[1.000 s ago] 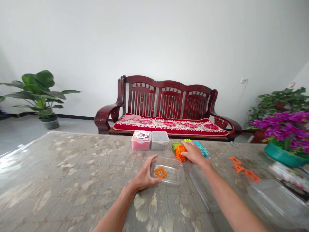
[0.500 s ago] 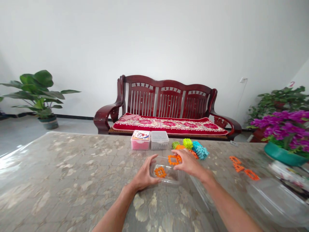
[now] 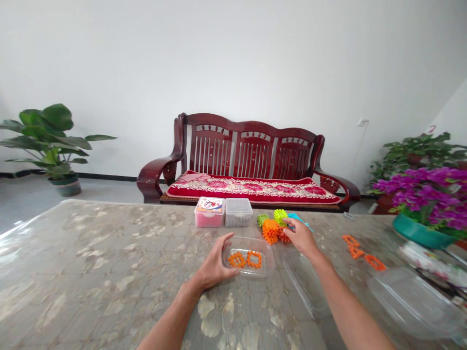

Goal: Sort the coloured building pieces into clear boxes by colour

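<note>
My left hand [image 3: 218, 262] curves around the left end of a clear plastic container [image 3: 268, 266], thumb at the near side and fingers at the far side. Two orange toothed plastic pieces lie inside it: a windowed square [image 3: 237, 260] and an open frame [image 3: 254, 259]. My right hand [image 3: 301, 236] is at the right side of a pile of orange toothed pieces [image 3: 270, 231], its thumb and fingertips apart and touching or just over the pile. Lime-green pieces [image 3: 280, 216], darker green pieces [image 3: 262, 220] and blue pieces [image 3: 294, 216], partly hidden by the hand, sit around it.
Behind stand a pink-filled box [image 3: 209, 218] and a grey-filled box [image 3: 238, 218]. A clear lid [image 3: 305, 284] lies under my right forearm. Farther right are loose orange pieces [image 3: 374, 262], another clear plastic container [image 3: 412, 301] and a teal flower pot [image 3: 423, 231].
The orange frame that my right hand held now lies in the container beside the windowed square. My right hand has moved right and away to the pile. My left hand stays on the container.
</note>
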`<move>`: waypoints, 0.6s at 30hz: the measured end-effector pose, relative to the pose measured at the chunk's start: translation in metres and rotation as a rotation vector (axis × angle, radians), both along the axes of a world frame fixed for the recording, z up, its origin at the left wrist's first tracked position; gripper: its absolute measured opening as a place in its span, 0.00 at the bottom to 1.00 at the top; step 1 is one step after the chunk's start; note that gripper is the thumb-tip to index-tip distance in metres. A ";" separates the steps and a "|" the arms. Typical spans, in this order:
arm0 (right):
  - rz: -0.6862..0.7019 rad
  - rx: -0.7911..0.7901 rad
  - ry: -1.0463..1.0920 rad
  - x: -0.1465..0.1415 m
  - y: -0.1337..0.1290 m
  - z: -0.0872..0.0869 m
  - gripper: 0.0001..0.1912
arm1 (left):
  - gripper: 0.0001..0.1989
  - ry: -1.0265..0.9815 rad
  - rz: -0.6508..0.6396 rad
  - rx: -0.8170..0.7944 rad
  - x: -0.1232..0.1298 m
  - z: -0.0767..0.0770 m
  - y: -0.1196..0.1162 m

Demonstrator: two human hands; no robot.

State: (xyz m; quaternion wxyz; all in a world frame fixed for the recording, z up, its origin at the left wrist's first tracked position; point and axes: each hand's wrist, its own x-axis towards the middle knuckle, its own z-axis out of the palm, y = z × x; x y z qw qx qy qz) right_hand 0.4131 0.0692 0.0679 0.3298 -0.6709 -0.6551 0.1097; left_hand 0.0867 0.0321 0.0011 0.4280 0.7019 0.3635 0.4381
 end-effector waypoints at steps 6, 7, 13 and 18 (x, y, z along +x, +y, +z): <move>-0.064 -0.047 0.032 0.003 -0.013 -0.030 0.27 | 0.46 -0.023 0.042 0.006 -0.009 0.001 0.005; -0.067 -0.057 0.036 0.000 -0.018 -0.037 0.26 | 0.45 -0.022 0.054 0.013 -0.011 0.001 0.006; -0.126 -0.131 -0.137 -0.014 -0.041 -0.057 0.24 | 0.44 0.013 0.102 0.047 -0.014 0.003 0.009; -0.176 -0.152 -0.185 -0.025 -0.040 -0.055 0.18 | 0.43 0.000 0.103 0.056 -0.013 0.002 0.009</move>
